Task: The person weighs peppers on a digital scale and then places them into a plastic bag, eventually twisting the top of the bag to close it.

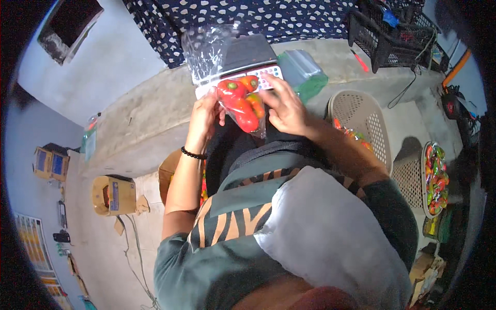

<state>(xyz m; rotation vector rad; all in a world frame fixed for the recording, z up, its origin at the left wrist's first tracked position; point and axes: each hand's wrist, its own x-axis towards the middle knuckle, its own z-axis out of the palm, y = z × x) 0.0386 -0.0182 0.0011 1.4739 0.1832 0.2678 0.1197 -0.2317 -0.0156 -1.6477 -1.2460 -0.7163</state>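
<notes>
My left hand (205, 109) is closed on the edge of a clear plastic bag, its thumb pressed against the film. Inside the bag are several red and orange bell peppers (238, 102) with green stems, hanging over my lap. The bag's loose upper part (202, 49) spreads over a digital scale (248, 53) with a dark platform and a white keypad strip. My right hand (285, 107) is beside the bag, fingers apart and slightly blurred, near the keypad's right end. Whether its fingertips touch the bag is unclear.
Right of the scale lies a stack of clear plastic bags (302, 72) on the concrete ledge (139, 103). A red-handled knife (360, 61) and black crates (392, 44) are farther right. Beige baskets (369, 111) hold peppers. Bagged peppers (436, 181) fill another basket. A cardboard box (116, 195) stands left.
</notes>
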